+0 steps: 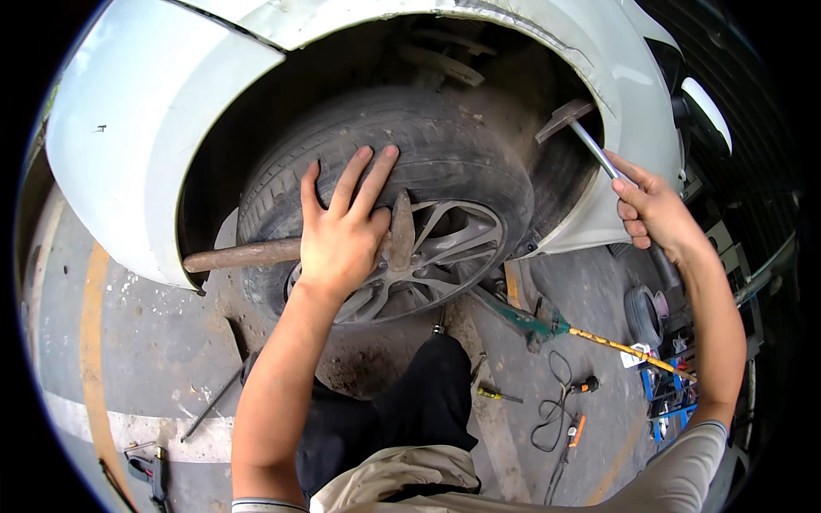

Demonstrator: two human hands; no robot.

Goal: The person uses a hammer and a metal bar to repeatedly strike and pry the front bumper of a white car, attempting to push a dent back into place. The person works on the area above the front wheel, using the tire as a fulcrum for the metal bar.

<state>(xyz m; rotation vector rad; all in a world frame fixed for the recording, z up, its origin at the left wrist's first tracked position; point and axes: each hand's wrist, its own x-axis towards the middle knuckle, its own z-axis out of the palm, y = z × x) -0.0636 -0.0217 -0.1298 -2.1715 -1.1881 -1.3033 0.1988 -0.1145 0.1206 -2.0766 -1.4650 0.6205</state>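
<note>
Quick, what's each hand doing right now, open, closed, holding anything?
Left hand: open, fingers spread flat on the tyre, over a wooden-handled hammer.
Right hand: closed around the metal-handled hammer, raised by the wheel arch.

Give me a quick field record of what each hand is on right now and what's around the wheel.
left hand: flat on the tyre, over a wooden-handled hammer lying across the wheel
right hand: gripping a metal-handled hammer, head up inside the wheel arch
wheel: alloy rim, fitted, under a white fender
floor: green jack with yellow handle, screwdriver, cable
</note>
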